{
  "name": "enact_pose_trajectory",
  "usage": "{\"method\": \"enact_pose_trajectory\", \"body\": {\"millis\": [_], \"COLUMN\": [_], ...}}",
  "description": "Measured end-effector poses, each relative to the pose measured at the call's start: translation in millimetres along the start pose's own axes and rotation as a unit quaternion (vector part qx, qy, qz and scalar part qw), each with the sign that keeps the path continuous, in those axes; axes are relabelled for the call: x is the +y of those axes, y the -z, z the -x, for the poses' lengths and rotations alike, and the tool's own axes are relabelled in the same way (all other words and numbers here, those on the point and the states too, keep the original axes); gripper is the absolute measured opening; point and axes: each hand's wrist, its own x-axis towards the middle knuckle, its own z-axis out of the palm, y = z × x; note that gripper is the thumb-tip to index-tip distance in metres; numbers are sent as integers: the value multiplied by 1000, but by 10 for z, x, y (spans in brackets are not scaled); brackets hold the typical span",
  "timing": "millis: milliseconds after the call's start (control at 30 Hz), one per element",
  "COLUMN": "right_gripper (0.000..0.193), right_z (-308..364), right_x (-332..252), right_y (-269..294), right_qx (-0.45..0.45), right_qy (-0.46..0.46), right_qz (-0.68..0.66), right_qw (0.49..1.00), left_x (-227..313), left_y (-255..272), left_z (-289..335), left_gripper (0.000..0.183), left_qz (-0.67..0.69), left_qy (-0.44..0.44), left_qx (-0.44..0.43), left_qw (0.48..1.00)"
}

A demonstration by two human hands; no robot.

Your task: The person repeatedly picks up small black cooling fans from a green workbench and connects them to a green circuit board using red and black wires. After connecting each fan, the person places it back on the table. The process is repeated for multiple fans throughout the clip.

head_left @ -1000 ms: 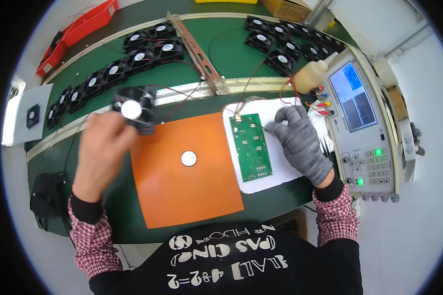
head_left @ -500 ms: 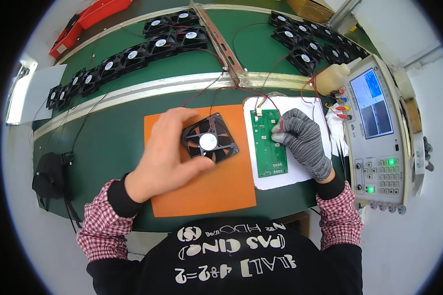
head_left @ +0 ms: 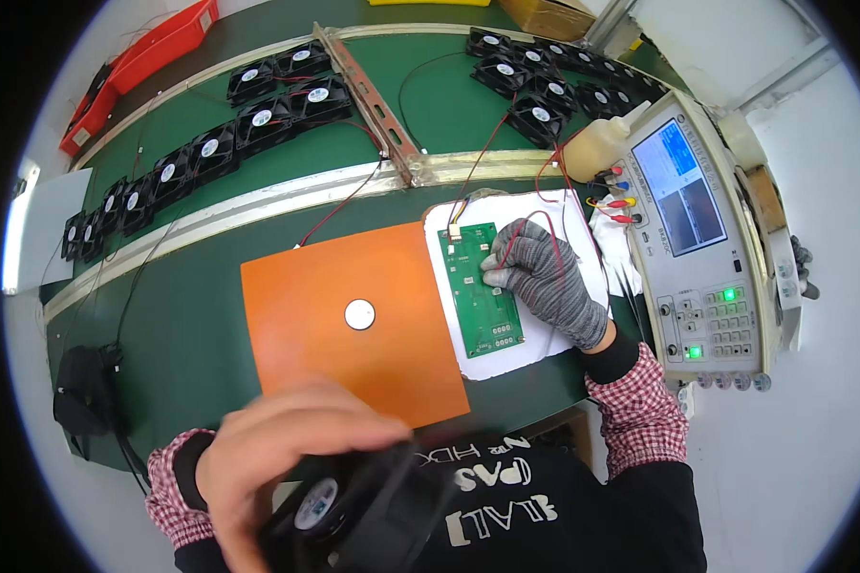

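Observation:
My left hand [head_left: 282, 435], bare, grips a black square cooling fan [head_left: 368, 506] low in front of my chest, past the table's near edge. Both are smeared by motion. A white round disc [head_left: 359, 314] lies on the orange mat [head_left: 325, 267]. To the right, my grey-gloved right hand [head_left: 554, 286] is closed in a pinch over the green circuit board [head_left: 483, 310], on a red wire [head_left: 545, 216] that loops above the knuckles. The board rests on a white pad [head_left: 573, 205], with a small cable plugged in at its top. The glove hides part of the board's right side.
Rows of black fans [head_left: 210, 148] stand at the back left and more fans [head_left: 535, 115] at the back right. A metal rail [head_left: 373, 105] divides them. On the right are a test instrument [head_left: 707, 248] and a beige bottle [head_left: 592, 151]. A black object [head_left: 84, 387] sits far left.
My left hand has lifted the fan off the orange mat and brought it toward my body, uncovering the white disc. My right hand stays pinched at the board. The head view has shifted.

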Motion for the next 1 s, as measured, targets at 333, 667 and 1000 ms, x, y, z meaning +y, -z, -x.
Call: {"method": "enact_pose_trajectory", "body": {"millis": [333, 667, 1000], "right_gripper": [17, 21, 71], "right_z": [51, 55, 42], "right_x": [55, 18, -586], "right_y": [-6, -24, -79], "right_qx": [30, 181, 119], "right_qy": [57, -1, 170], "right_qz": [62, -99, 32], "right_qw": [996, 978, 978], "left_x": [-32, -2013, -844], "left_y": [60, 903, 64], "left_z": [-314, -1472, -720], "left_gripper": [47, 101, 71], "left_qz": [-31, -608, -455], "left_qy": [81, 136, -33], "left_qx": [121, 129, 54], "left_qw": [989, 771, 888]}}
